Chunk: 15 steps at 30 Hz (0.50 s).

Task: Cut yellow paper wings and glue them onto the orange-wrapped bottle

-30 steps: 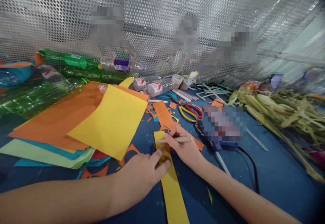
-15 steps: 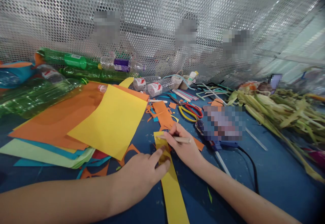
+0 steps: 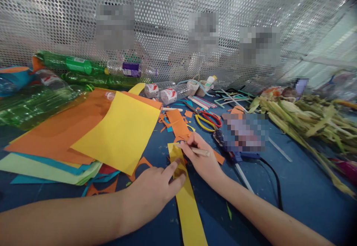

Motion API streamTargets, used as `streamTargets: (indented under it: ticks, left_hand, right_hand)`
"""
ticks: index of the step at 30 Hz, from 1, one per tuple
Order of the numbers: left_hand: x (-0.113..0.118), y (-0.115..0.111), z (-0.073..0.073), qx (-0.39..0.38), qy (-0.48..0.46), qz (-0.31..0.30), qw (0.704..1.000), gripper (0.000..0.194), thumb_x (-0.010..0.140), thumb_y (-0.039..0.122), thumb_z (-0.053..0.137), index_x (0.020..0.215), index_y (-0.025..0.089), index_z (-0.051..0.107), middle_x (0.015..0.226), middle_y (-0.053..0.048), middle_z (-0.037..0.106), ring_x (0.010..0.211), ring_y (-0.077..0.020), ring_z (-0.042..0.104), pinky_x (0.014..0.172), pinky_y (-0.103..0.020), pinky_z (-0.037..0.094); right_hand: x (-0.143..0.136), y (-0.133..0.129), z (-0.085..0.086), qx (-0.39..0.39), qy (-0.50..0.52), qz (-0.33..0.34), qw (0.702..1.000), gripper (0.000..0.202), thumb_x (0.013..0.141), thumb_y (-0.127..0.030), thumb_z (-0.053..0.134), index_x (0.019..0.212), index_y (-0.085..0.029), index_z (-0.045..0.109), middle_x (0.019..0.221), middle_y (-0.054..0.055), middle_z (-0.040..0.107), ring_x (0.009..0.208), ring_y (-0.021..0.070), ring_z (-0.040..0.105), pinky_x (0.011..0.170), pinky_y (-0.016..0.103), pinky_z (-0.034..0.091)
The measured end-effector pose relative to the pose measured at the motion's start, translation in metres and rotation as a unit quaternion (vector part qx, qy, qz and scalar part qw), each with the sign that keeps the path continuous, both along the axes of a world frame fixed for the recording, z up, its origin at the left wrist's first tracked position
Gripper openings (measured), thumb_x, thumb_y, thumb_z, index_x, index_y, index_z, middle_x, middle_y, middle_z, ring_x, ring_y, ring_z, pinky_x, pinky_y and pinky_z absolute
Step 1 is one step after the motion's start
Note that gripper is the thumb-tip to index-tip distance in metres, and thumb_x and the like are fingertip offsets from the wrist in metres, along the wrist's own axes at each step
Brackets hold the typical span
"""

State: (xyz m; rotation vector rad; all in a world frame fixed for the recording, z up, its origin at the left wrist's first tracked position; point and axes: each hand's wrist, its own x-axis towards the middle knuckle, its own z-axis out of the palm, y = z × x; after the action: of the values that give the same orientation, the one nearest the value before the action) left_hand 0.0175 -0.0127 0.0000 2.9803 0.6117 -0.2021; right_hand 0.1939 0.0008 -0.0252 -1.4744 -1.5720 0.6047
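Observation:
A long yellow paper strip [image 3: 190, 210] runs from near the middle of the table down to the lower edge of the view. My left hand [image 3: 157, 184] lies over it, with index finger and thumb apart and their tips resting on the paper. Pinched in my right hand [image 3: 203, 164] is a pale pen [image 3: 201, 152], its point at the strip's far end. Just beyond that end lie an orange paper piece [image 3: 178, 123] and small orange scraps. Any mark under the pen is too small to make out.
Coloured paper sheets [image 3: 122, 130] are stacked at left, with plastic bottles [image 3: 79, 66] behind. Scissors [image 3: 205, 122] and a blue glue gun [image 3: 237, 156] with a black cord lie right of centre. Dried corn husks [image 3: 301, 121] are at far right. Perforated metal mesh [image 3: 167, 19] stands behind.
The pen's point has shifted slightly to the right across the strip's far end. My left hand stays in place on the paper. The whole view has moved a little.

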Motion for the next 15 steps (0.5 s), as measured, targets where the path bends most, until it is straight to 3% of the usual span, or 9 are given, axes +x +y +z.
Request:
streamTargets:
  ticks: [15]
  left_hand:
    - [0.0009, -0.0005, 0.0049, -0.008, 0.019, 0.001, 1.000, 0.053, 0.079, 0.004, 0.042, 0.131, 0.012, 0.036, 0.133, -0.027, 0.040, 0.082, -0.0271, 0.066, 0.063, -0.041, 0.055]
  right_hand:
    - [0.0042, -0.0023, 0.0032, 0.030, -0.006, -0.006, 1.000, 0.027, 0.081, -0.017, 0.047, 0.063, -0.022, 0.028, 0.058, -0.007, 0.027, 0.052, 0.0104, 0.029, 0.051, 0.023, 0.028]
